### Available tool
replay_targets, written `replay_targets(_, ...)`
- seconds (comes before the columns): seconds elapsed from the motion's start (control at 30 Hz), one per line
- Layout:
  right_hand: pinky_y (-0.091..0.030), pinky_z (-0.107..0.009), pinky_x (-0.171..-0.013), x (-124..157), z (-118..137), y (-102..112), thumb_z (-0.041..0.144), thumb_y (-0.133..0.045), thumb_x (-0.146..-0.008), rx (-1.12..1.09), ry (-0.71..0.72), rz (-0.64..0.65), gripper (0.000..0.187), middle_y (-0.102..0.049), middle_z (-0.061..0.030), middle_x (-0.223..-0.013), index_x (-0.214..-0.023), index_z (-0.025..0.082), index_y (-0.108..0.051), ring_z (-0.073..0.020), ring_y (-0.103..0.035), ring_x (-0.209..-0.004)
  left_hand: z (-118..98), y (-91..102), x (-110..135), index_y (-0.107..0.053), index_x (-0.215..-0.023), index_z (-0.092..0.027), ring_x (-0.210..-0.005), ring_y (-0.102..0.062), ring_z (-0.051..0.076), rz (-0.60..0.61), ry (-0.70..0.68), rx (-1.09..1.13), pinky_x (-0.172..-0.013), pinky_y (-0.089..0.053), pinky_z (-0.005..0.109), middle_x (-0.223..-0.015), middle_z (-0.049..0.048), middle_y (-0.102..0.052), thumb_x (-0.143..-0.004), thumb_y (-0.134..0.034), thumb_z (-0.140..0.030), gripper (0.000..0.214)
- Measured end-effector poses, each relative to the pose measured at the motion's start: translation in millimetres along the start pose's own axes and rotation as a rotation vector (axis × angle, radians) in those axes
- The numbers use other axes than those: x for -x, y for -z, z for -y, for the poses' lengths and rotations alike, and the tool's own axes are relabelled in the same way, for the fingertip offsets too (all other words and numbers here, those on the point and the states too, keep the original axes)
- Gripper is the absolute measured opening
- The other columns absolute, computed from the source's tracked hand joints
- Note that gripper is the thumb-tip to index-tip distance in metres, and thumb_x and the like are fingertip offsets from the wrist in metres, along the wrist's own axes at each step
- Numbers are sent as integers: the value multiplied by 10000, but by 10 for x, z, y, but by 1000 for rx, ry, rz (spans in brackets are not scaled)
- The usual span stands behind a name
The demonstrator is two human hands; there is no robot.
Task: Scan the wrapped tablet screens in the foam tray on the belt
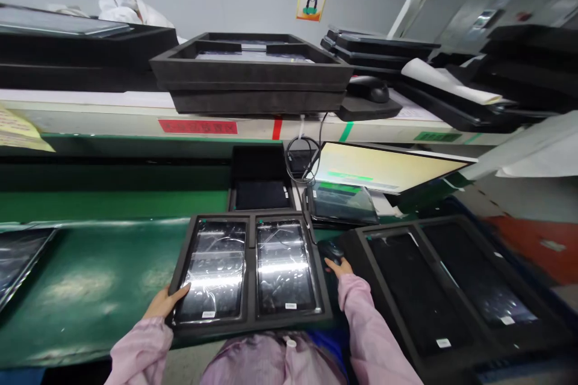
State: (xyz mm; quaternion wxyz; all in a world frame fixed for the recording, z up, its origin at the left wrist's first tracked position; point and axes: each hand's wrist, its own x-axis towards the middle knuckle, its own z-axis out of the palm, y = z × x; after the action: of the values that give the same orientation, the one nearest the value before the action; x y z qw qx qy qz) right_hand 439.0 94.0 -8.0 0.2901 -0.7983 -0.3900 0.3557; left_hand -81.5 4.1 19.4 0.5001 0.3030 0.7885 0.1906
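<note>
Tray [251,323], holding a left tablet [219,258] and right tablet [284,264], lay at the near edge of the green desk [112,289]. Left hand [163,302] clamped on tray's left edge, thumb over the glass. Right hand [339,266] just beyond its right side, fingers at a mouse [332,250]; could not tell whether closed on it. Second tray [385,298] lay farther right, monitor [388,167] behind.

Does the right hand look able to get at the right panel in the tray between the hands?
Likely yes: the right hand is just beside the tray; only the rim seems to separate hand from right panel.
</note>
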Motion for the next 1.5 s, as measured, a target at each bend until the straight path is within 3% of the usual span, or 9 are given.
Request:
replay_targets(0.13,-528,-358,-583,281,124,243,369,-665,-590,-113,-75,1,583,-613,-9,-703,-1079,131,-454,-197,-629,-516,36,-4,-54,-585,-973,-93,-925,-628,310,38,43,11,-890,-447,386,-919,147,-691,-488,-655,-637,732)
replay_targets(0.27,-506,-332,-469,1022,197,522,475,-676,-605,-299,-20,72,998,-603,12,-762,-1365,212,-85,-177,-600,-459,126,-7,-161,-561,-1013,-89,-959,-620,306,89,60,41,-887,-453,366,-964,150,-677,-474,-656,-644,780)
replay_targets(0.4,-454,-286,-392,1795,255,489,470,-658,-632,-369,-41,331,981,-610,30,-656,-1378,227,-68,-153,-546,-376,159,-15,-194,-564,-983,-109,-951,-627,310,65,44,13,-864,-468,361,-933,132,-681,-515,-614,-650,717)
replay_targets(0.5,-443,-268,-367,2103,308,335,442,-632,-647,-367,-84,432,931,-620,25,-666,-1361,231,-73,-152,-550,-367,118,-10,-154,-561,-951,-147,-927,-638,307,64,46,-16,-844,-481,361,-930,124,-681,-573,-583,-609,597)
replay_targets(0.8,-432,-247,-347,2186,436,202,424,-621,-659,-283,-97,427,825,-631,26,-654,-1304,226,-146,-151,-558,-372,100,-3,-142,-551,-944,-139,-888,-634,292,79,61,-41,-840,-478,352,-891,119,-674,-546,-598,-599,610)
replay_targets(1.03,-447,-256,-394,2225,487,125,572,-639,-654,-333,-104,540,985,-611,19,-705,-1329,205,-23,-149,-582,-415,166,-25,-174,-565,-950,-135,-864,-643,296,66,43,-18,-834,-484,371,-840,99,-682,-564,-588,-633,631)
replay_targets(1.23,-388,-223,-394,2246,809,-269,533,-709,-538,-516,-178,787,1080,-637,12,-713,-1299,204,-16,-152,-584,-417,55,39,-108,-587,-921,-132,-858,-638,319,28,-29,-59,-830,-471,400,-788,95,-692,-514,-622,-614,632)
replay_targets(1.4,-399,-248,-421,2325,1070,-681,452,-670,-496,-536,-291,899,802,-640,14,-602,-1112,189,-228,-167,-565,-365,-115,113,74,-569,-965,-110,-900,-620,315,44,-79,-124,-865,-441,395,-882,138,-685,-545,-570,-608,652)
replay_targets(1.5,-392,-246,-424,2400,1126,-817,427,-640,-539,-550,-285,945,689,-641,22,-591,-1064,206,-252,-166,-572,-374,-201,136,190,-559,-1001,-97,-944,-606,315,25,-124,-153,-876,-428,396,-947,159,-671,-594,-530,-597,646)
